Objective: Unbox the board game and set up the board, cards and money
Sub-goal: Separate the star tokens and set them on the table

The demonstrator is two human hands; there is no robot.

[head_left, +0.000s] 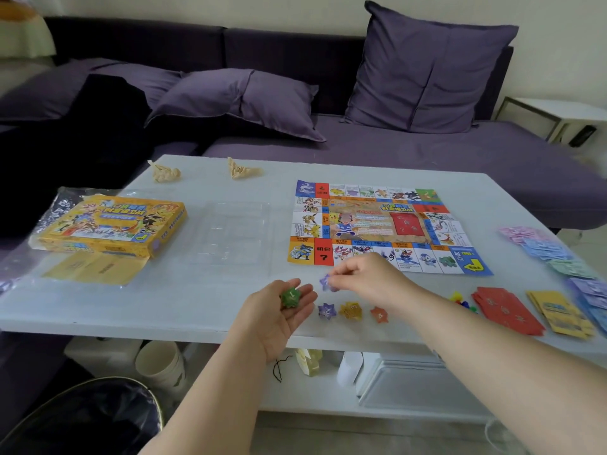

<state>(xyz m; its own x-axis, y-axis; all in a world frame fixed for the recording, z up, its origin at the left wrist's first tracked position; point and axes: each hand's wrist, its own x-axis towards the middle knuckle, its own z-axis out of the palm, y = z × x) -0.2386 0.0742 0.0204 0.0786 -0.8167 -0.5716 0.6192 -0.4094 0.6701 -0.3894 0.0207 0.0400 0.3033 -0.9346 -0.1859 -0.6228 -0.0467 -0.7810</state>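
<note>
**Star tokens going down at the near edge of the table**

The board point(387, 224) lies unfolded on the right half of the table point(197, 307). The money point(551, 254) sits in coloured stacks along the right edge. The red cards point(505, 310) and yellow cards point(558, 315) lie near them at the front.

The left hand point(279, 310) is turned palm up, its grip loosely curled around a green token point(290, 297). The right hand point(364, 277) holds a narrow pinch on a purple token point(328, 284), just above the table and near the board's front edge. Three more lie in a row below it: a second purple token point(326, 311), a yellow token point(350, 311) and an orange token point(379, 314). The box point(108, 224) and a clear tray point(230, 234) sit well to the left.

The row is close to the table's near edge, so a careless placement or a brush from the right wrist could knock a token to the floor. The pieces are small and spiky, so the pinched one may tip or land crooked. The green token rests in an unclenched palm and could roll out if that hand tilts. A forearm sweeping right could also scatter the red cards.
</note>
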